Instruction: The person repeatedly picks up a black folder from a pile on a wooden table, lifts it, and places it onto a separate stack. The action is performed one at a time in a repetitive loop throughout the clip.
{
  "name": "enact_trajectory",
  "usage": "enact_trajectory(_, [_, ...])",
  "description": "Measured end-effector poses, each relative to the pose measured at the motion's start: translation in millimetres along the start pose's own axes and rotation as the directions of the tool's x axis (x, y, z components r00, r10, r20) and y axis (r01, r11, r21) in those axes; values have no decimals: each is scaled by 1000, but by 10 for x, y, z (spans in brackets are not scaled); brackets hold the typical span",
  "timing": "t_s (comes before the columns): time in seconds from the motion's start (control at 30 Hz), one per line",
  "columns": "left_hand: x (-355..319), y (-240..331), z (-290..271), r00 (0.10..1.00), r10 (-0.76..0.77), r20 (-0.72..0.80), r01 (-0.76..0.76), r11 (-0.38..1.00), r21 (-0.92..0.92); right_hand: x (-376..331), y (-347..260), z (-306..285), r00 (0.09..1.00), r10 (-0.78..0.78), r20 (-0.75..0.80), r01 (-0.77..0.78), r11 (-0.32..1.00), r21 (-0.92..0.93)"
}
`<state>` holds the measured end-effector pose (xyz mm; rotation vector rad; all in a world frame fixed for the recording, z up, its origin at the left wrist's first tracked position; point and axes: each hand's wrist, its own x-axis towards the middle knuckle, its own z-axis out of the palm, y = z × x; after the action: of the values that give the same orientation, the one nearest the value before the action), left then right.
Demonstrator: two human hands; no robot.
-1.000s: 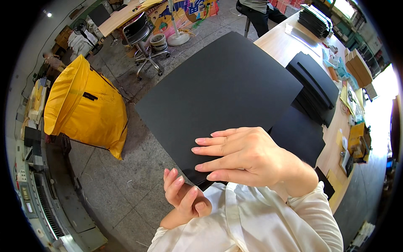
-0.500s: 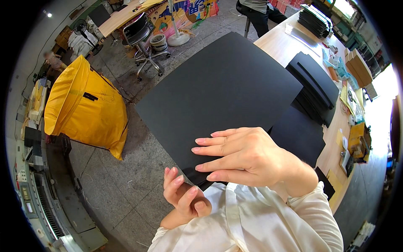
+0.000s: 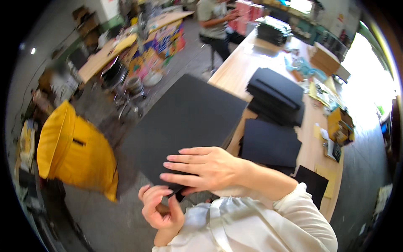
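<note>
A large black sheet (image 3: 197,109), card-like, lies before me at waist height; its right edge looks thick, as if several are stacked. My right hand (image 3: 205,170) rests on its near part, fingers spread flat on top and the thumb hooked below the near edge. At the near left corner, my left hand (image 3: 161,208) has its fingers curled, with fingertip and thumb meeting at the sheet's corner. What supports the sheet from underneath is hidden.
On the right, a long wooden table (image 3: 233,69) carries black sheet piles (image 3: 273,143), a wrapped black stack (image 3: 273,32) and a cardboard box (image 3: 323,61). A yellow bag (image 3: 77,151) stands on the left. Beyond are a wheeled chair (image 3: 114,75) and a seated person (image 3: 212,19).
My view has shifted, and the black sheet now sits lower and farther left in it, apart from the table piles. My left fingers have curled in at the corner.
</note>
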<state>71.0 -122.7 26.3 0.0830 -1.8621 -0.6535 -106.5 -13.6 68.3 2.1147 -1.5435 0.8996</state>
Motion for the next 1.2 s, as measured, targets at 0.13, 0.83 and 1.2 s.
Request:
enact_trajectory(0.13, [134,-26,-19,989,115,-95,-111,992,54,-15,129,-53,990,98,-97,-117,968,-220])
enact_trajectory(0.83, [-912,1122,1726,636,402,658,201,737,-645,-2883,-3177,-2280,166,298,-940,-907,-329,-265])
enact_trajectory(1.2, [-2064,1207,2417,265,379,887,434,774,-461,-4949,-3146,-351,19,966,-259,-927,-80,-367])
